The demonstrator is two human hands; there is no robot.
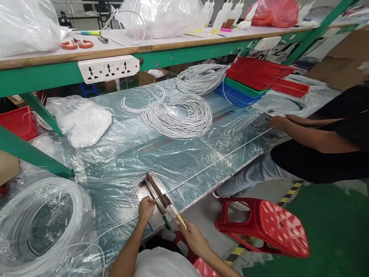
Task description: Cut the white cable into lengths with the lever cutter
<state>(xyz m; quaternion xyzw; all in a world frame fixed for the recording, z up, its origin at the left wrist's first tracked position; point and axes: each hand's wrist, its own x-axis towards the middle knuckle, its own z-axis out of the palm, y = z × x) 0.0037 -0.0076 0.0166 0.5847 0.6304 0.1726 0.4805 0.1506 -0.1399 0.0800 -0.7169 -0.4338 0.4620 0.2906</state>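
Note:
Near the table's front edge lies a metal plate (138, 189) carrying brown bars, a small dark spring and a green-handled piece (166, 222). My left hand (146, 208) is closed in a pinch on a thin white cable (207, 167) beside the bars. To the left, this cable runs back toward a large coil (76, 201); to the right, it stretches across the table to a co-worker's hands (279, 123). My right hand (194, 238) is wrapped round the light wooden handle of a tool (179, 217), whose far end meets the bars. What exactly that tool is cannot be made out.
Several cable bundles (179, 117) lie mid-table, near stacked red, green and blue trays (239, 96). A filled plastic bag (83, 120) rests at left by a green table leg (24, 141). Overhead runs a shelf with a power strip (109, 69). A red stool (277, 225) stands at right.

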